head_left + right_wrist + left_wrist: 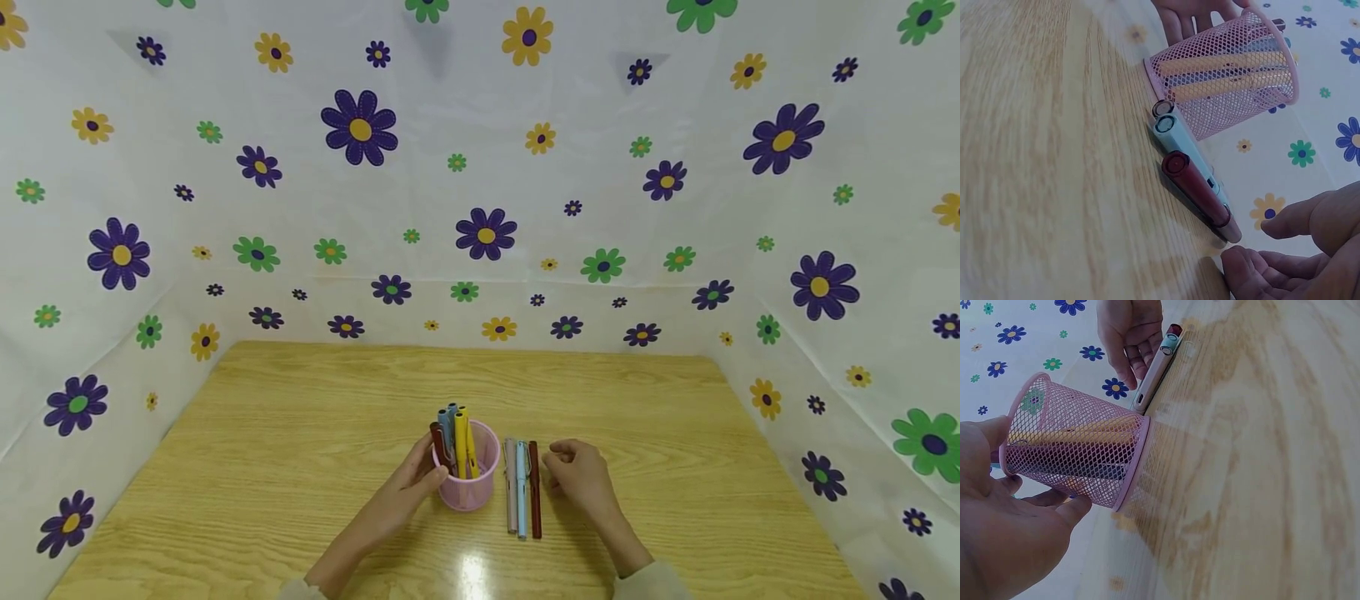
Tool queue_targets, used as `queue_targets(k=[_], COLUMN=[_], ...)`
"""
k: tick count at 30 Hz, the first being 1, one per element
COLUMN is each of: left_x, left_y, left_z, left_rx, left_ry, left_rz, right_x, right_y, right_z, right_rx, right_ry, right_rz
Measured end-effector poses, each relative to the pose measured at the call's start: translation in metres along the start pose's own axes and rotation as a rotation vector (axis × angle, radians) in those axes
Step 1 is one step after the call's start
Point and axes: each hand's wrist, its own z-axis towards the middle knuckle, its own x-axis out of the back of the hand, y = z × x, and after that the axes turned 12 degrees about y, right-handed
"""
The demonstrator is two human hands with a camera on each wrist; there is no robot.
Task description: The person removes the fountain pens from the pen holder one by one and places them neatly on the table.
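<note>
A pink mesh pen cup (467, 495) stands upright on the table. My left hand (405, 487) holds it from the left side, thumb near the rim. Inside the cup lean yellow pens (461, 446), blue pens (443, 423) and a dark red pen (438, 443). Just right of the cup, three pens lie side by side: a pinkish-grey pen (511, 487), a light blue pen (522, 492) and a dark red pen (535, 492). My right hand (587, 477) rests beside that dark red pen with its fingers loosely bent. In the right wrist view, nothing sits between its thumb and fingers.
The wooden table (315, 417) extends around the cup and pens. White cloth (420, 183) printed with flowers rises at the back and on both sides.
</note>
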Motion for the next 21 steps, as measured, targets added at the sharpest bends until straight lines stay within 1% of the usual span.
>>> queue_targets(k=[5, 8, 13, 21], left_x=[0.0, 0.001, 0.0, 0.0], left_y=[0.0, 0.0, 0.0, -0.001], left_z=[0.0, 0.0, 0.0, -0.001], left_rx=[0.002, 0.003, 0.001, -0.003], left_ry=[0.012, 0.017, 0.01, 0.008], left_rz=[0.021, 0.028, 0.024, 0.015], right_x=[0.0, 0.0, 0.0, -0.002], right_y=[-0.002, -0.005, -0.011, -0.022], right_z=[0.0, 0.001, 0.0, 0.002], right_rx=[0.038, 0.052, 0.063, 0.09], right_ry=[0.009, 0.028, 0.054, 0.084], right_rz=[-0.035, -0.026, 0.055, 0.12])
